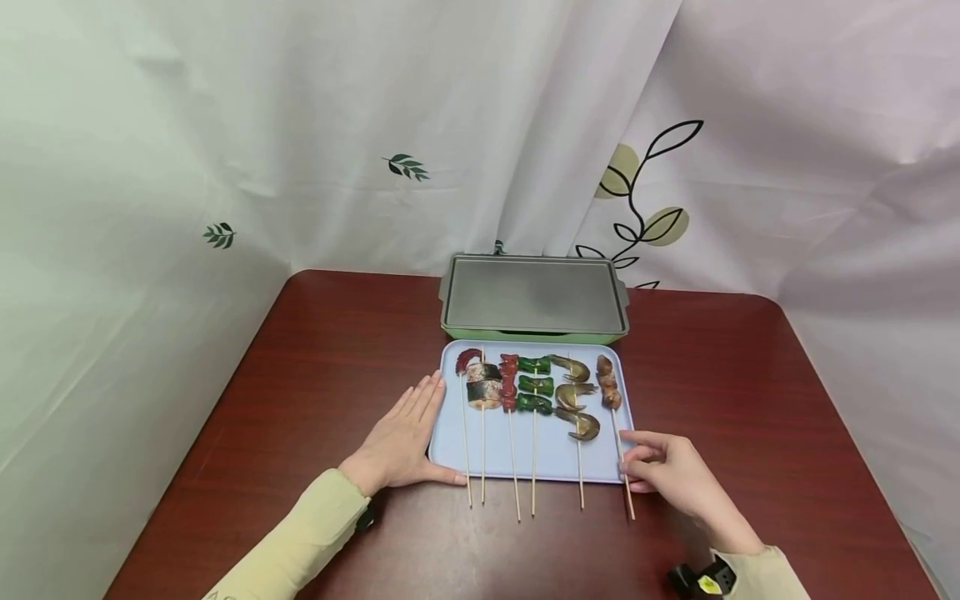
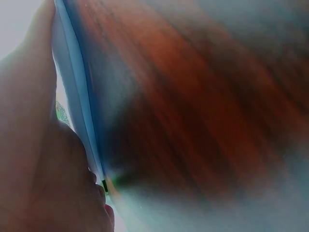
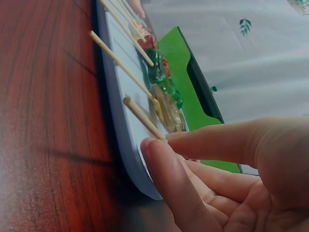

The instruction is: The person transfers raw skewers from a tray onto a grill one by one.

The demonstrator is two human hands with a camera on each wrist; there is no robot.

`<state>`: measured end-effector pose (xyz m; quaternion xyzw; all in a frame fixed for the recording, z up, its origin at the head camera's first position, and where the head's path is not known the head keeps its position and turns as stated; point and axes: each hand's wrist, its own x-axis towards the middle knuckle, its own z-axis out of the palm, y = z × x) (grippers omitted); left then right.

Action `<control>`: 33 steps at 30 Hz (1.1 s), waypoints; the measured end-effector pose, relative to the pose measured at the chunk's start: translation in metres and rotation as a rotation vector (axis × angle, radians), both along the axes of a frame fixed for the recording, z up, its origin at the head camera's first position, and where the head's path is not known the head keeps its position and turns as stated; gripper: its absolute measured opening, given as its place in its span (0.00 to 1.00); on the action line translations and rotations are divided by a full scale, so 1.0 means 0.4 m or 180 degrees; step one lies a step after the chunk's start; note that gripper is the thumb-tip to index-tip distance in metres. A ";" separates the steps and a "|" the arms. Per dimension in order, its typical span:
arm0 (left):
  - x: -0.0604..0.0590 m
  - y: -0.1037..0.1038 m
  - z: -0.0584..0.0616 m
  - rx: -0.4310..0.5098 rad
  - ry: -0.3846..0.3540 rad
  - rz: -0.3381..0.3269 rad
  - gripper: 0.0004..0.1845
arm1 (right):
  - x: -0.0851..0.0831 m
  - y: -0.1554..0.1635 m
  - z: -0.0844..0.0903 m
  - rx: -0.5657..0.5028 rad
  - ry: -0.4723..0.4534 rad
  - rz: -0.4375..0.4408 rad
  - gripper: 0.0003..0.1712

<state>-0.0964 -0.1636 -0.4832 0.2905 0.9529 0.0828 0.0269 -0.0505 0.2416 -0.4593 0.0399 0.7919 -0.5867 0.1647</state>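
Dark red wood-grain bench [image 1: 315,392] fills most of my feed, with white leaf-print curtains [image 1: 225,150] hung round it on all sides. Nearest the camera are two pale yellow sleeves, and the right wrist has a small black strap-on gadget [image 1: 701,577] on it.

Right hand [image 1: 671,471] is at the front right corner of the flat light blue plastic tray [image 1: 555,454]. Its grip is pinching the bare end of the rightmost thin wooden skewer with brown meat chunks [image 1: 609,392], thumb and forefinger closed on the stick; the wrist view shows that clearly. The skewer lies along the tray's right side with its stick end poking past the front rim.

Left hand [image 1: 408,437] lies flat on the bench against the tray's left edge, fingers straight, thumb along the front corner, holding nothing.

Five more skewers lie side by side on the tray: a red piece, a fish slice, red chunks, green pepper [image 1: 534,387] and shrimp [image 1: 576,400]. Just behind the tray is a green-rimmed electric griddle with a grey plate [image 1: 534,296].

My worry: that pinch sits right at the stick's tip, so the loaded end could droop or swing and knock the shrimp skewer beside it. The tray could also slide on the slick bench if the left hand eases off.
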 end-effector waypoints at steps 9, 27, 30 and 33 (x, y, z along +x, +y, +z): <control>-0.001 -0.003 -0.003 0.0014 -0.0022 0.0022 0.76 | 0.001 0.014 -0.012 -0.0141 -0.0036 0.0087 0.30; -0.004 -0.006 -0.029 0.0066 0.0063 0.0026 0.77 | 0.036 0.037 0.060 -0.0116 0.0458 -0.0054 0.28; -0.004 -0.006 -0.031 0.0069 0.0038 0.0027 0.76 | 0.032 0.043 0.074 -0.0034 0.0536 -0.0122 0.28; -0.004 -0.006 -0.036 0.0085 0.0053 0.0018 0.76 | 0.021 0.051 0.087 0.0040 0.0637 -0.0152 0.29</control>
